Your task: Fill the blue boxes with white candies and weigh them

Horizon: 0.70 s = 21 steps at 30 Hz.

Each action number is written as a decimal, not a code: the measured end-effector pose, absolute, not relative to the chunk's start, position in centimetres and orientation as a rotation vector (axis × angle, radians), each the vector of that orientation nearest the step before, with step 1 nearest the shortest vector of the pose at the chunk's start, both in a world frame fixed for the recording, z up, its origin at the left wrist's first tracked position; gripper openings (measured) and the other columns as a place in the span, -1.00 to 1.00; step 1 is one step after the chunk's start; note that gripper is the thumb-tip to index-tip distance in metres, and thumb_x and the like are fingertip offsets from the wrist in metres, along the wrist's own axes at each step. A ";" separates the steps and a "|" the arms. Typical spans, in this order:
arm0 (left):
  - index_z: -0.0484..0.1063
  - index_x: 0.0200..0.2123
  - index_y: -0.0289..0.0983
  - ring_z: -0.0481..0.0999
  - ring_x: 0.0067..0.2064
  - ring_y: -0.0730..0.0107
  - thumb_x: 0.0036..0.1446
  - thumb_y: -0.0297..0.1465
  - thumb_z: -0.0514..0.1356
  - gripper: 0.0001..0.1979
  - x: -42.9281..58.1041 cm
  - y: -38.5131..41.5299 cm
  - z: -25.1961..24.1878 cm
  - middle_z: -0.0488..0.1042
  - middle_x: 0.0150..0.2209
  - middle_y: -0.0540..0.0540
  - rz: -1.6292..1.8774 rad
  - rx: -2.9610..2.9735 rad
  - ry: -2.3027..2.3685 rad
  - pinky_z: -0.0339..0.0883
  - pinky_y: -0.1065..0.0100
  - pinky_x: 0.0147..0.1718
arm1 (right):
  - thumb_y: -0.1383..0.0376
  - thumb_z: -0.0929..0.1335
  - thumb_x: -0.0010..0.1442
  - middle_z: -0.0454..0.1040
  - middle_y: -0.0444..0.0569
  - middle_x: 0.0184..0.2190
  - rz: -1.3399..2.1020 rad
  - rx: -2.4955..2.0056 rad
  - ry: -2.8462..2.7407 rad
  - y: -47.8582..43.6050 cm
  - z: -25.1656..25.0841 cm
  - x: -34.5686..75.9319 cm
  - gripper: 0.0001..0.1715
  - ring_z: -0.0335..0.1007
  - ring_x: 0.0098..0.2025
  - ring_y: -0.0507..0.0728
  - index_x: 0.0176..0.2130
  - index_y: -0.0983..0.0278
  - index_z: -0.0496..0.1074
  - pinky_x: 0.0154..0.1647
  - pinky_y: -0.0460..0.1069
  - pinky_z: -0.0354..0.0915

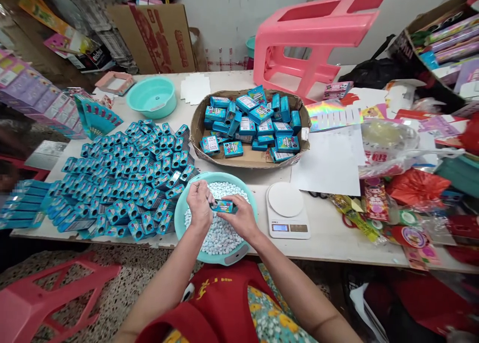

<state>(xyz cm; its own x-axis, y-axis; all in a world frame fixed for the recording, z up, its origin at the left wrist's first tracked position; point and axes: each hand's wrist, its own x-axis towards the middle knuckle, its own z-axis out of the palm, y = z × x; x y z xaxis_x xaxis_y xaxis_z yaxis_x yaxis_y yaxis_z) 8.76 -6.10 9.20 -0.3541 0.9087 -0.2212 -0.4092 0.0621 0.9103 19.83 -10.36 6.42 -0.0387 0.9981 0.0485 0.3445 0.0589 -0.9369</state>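
Over a turquoise basin of pale blue and white candies, my right hand grips a small blue candy box, lying on its side with its printed face up. My left hand is closed at the box's left end, fingertips touching or nearly touching it; whatever they hold is hidden. To the left stand many similar blue boxes in rows, with dark round holes in their tops. Behind the basin, a shallow cardboard tray holds several blue boxes lying in a loose pile.
A white kitchen scale stands right of the basin. White paper sheets and plastic-bagged goods cover the right side. A pink stool lies on the table behind. Another turquoise basin sits back left. A person's blurred arm shows far left.
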 end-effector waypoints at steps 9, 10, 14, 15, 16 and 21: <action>0.43 -0.37 -0.21 0.44 -0.19 0.23 -0.02 -0.22 0.23 -0.80 2.4 -3.7 4.7 0.45 -0.31 -0.09 0.821 1.615 1.573 0.30 0.23 -0.16 | 0.14 0.49 -0.07 0.48 -0.02 -0.17 1.021 -1.470 -1.181 -12.0 7.8 27.3 -0.56 0.41 -0.11 0.20 -0.16 0.20 0.47 -0.05 0.10 0.32; 0.45 -0.32 -0.20 0.42 -0.11 0.17 -0.01 -0.24 0.22 -0.80 2.0 -2.4 4.4 0.46 -0.23 -0.12 0.771 1.758 1.570 0.26 0.18 -0.06 | 0.13 0.49 -0.07 0.49 -0.01 -0.18 0.956 -1.528 -1.138 -12.4 7.2 28.8 -0.56 0.42 -0.12 0.21 -0.17 0.20 0.47 -0.05 0.11 0.32; 0.39 -0.07 -0.21 0.32 0.06 0.08 0.11 -0.31 0.11 -0.69 3.1 6.7 4.1 0.38 -0.03 -0.22 0.719 2.091 1.614 0.14 0.11 0.06 | 0.09 0.49 -0.10 0.49 0.03 -0.18 0.696 -1.765 -0.869 -12.9 2.9 33.7 -0.45 0.43 -0.17 0.22 -0.12 0.24 0.44 -0.08 0.16 0.33; 0.35 0.00 -0.23 0.26 0.11 0.03 0.09 -0.33 0.13 -0.62 3.8 9.4 4.1 0.33 0.03 -0.26 0.618 2.161 1.647 0.12 0.08 0.08 | 0.07 0.49 -0.11 0.48 0.04 -0.18 0.622 -1.804 -0.821 -12.8 1.6 34.6 -0.43 0.42 -0.17 0.22 -0.11 0.25 0.44 -0.08 0.16 0.32; 0.30 0.07 -0.24 0.19 0.16 -0.02 0.04 -0.35 0.17 -0.53 4.5 12.0 4.0 0.26 0.10 -0.30 0.466 2.217 1.679 0.09 0.03 0.09 | 0.07 0.48 -0.12 0.48 0.04 -0.18 0.558 -1.834 -0.789 -12.6 0.4 35.3 -0.42 0.42 -0.16 0.23 -0.12 0.27 0.44 -0.07 0.16 0.31; 0.09 0.21 -0.23 -0.02 0.25 -0.31 -0.29 -0.36 0.38 -0.06 6.5 20.9 2.8 0.03 0.24 -0.42 -0.284 2.215 1.723 -0.02 -0.21 0.07 | 0.06 0.45 -0.07 0.46 0.06 -0.17 0.451 -1.866 -0.762 -11.6 -2.9 37.2 -0.41 0.38 -0.09 0.23 -0.10 0.32 0.41 -0.02 0.17 0.30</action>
